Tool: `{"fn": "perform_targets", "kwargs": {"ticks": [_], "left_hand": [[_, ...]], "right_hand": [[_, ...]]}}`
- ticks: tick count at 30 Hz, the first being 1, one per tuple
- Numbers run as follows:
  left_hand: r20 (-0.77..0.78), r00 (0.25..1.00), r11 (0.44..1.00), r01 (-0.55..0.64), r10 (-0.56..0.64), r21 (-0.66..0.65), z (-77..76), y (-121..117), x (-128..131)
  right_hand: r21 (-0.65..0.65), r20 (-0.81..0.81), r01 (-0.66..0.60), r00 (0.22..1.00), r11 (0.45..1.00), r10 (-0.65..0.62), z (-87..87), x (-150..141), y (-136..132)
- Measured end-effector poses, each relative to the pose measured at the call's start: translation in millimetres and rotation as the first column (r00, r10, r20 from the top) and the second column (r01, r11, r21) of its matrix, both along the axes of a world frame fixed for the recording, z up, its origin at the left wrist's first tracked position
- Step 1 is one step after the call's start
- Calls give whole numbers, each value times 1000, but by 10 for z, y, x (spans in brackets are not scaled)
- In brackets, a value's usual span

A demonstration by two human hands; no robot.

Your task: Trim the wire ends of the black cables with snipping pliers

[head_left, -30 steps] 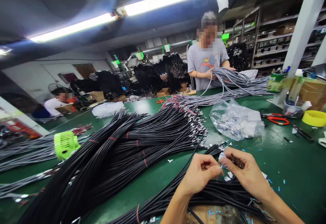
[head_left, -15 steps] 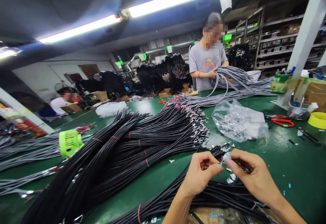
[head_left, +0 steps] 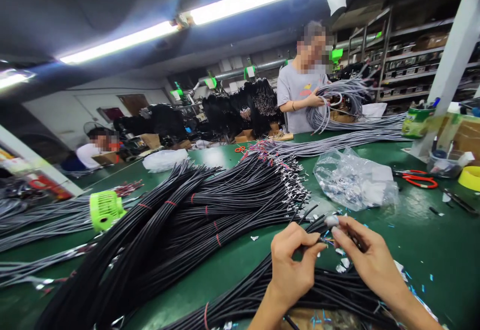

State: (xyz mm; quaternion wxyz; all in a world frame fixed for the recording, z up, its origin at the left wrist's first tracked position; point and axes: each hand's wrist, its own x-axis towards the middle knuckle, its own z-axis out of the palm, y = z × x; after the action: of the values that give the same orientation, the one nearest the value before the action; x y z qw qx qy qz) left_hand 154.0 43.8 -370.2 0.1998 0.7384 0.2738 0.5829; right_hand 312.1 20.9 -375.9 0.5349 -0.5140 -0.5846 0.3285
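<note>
My left hand [head_left: 294, 257] pinches the end of a black cable, mostly hidden by its fingers. Thin coloured wires [head_left: 327, 241] fan out of that end toward my right hand [head_left: 365, 252]. The right thumb and fingers are bent together at the wire tips; a pale grey-white covering [head_left: 331, 221] shows at the index fingertip. Beneath both hands runs a bundle of black cables [head_left: 240, 295] held by a red tie. A larger pile of tied black cables [head_left: 180, 220] with stripped white ends lies to the left.
On the green table [head_left: 412, 220] are a clear plastic bag [head_left: 354, 180], red-handled scissors [head_left: 418, 179], a yellow ring [head_left: 470, 176] and a small green fan [head_left: 106, 210]. Wire scraps lie around. Across the table a co-worker [head_left: 305, 80] holds grey cables [head_left: 337, 100]. Another person sits far left.
My hands have drawn slightly apart, and the left has turned more upright. More of the coloured wires shows between them. The co-worker's grey cable coil has shifted and spread.
</note>
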Motion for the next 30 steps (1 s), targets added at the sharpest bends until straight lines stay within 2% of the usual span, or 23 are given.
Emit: {"fn": "perform_targets", "kwargs": {"ticks": [2,5,8,10,13,18,30], "left_hand": [[-9,997,992,-70,71,108,-7,-4,-5],[2,989,960,-146,149,237,-17,1,-3],[18,986,927,-162,166,340,-17,4,6],[11,985,910,-166,175,380,-15,2,11],[-7,980,897,-180,200,403,-18,-4,15],[-21,974,878,-194,226,437,-33,-2,18],[-39,962,842,-215,269,494,-71,17,26]], "right_hand": [[26,5,34,999,999,-34,-56,28,14],[68,95,36,995,997,-42,-108,81,12],[123,207,24,977,992,-49,-87,98,-4],[137,263,-28,965,990,-9,-41,90,-12],[115,285,-103,956,988,67,33,76,-19],[86,224,-205,957,975,182,104,71,-25],[17,163,-184,970,983,179,134,18,-32]]}}
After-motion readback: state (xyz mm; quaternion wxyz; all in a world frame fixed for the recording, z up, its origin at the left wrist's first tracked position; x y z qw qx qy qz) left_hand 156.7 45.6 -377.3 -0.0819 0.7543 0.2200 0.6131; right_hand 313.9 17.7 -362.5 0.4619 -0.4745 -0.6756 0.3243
